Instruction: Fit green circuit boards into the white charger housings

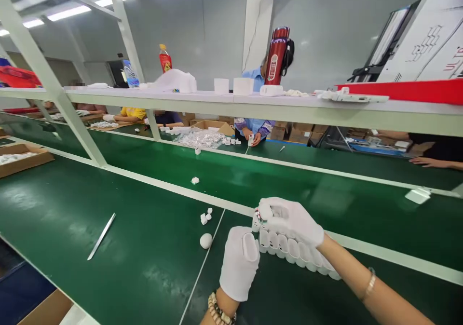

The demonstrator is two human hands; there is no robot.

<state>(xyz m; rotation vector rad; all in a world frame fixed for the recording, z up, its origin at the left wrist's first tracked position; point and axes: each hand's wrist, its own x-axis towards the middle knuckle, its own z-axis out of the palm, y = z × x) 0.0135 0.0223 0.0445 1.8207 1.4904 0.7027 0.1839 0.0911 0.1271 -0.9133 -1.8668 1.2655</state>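
Note:
My left hand point(237, 269), in a white glove, is closed around a small white oval case shell point(250, 247) with its hollow end facing up. Above it, my gloved right hand point(292, 219) has its fingers pinched together at the far end of a row of white case shells point(294, 250). Tiny red and dark bits show by those fingertips, but what they hold is hidden. The row runs slanting under my right wrist, the shells side by side with openings up. Left of my left hand lie a white ball point(206, 240) and several small white pieces point(204, 218).
Metal tweezers point(101, 236) lie on the green bench at left. Overhead, a shelf point(217, 98) bears a red flask point(278, 57). A white divider point(162, 185) separates my bench from the green belt, where a white piece point(418, 195) lies. A co-worker's hands point(253, 138) work opposite.

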